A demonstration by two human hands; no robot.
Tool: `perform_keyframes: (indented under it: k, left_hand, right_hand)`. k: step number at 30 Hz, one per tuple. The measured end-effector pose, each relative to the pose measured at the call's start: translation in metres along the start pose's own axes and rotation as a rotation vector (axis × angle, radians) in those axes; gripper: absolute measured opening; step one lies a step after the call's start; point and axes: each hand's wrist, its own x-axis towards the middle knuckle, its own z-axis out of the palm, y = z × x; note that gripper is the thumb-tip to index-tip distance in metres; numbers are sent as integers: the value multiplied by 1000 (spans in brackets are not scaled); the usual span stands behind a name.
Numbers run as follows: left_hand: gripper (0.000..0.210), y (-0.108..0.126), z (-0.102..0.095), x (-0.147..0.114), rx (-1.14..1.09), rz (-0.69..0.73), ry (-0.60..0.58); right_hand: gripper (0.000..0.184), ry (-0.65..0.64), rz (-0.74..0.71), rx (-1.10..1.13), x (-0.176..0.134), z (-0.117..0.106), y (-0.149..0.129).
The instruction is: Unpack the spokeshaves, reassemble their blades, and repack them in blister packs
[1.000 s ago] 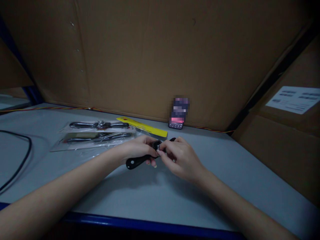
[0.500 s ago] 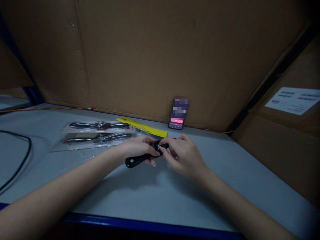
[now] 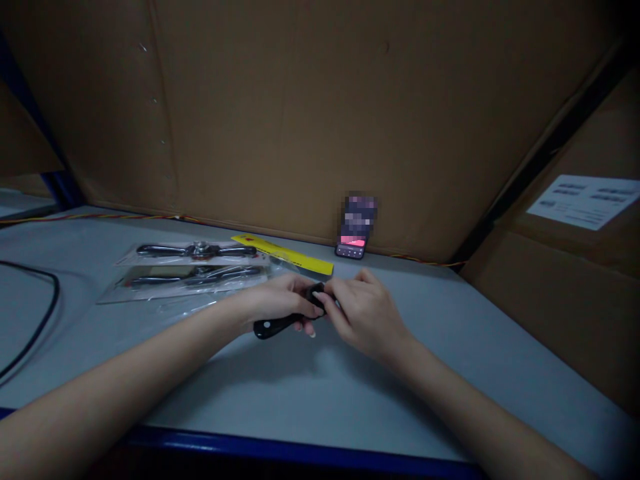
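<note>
Black tool (image 3: 274,325) held just above grey table (image 3: 310,380), mid-front. Left hand (image 3: 280,301) clamped round its handle; right hand (image 3: 367,313) fingers pinched on its far end. Behind left: two bagged tools (image 3: 193,265), yellow card (image 3: 285,254). Phone (image 3: 356,227) leans on cardboard.

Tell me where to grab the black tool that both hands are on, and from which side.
Probably the free handle end of the black tool, taken from the near left. That rounded end sticks out bare past the left hand, low over the table. The middle is wrapped by that hand, and the right hand covers the far end, so neither is open to grip.
</note>
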Motion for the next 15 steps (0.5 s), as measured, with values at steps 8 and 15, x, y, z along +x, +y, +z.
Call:
perform_keyframes:
  k: [8, 15]
  left_hand:
    - [13, 1, 20, 2, 63, 18, 205]
    - [37, 4, 0, -7, -44, 92, -7]
  right_hand:
    - [26, 50, -7, -129, 3, 2, -10]
    - [20, 105, 55, 249, 0, -7, 22]
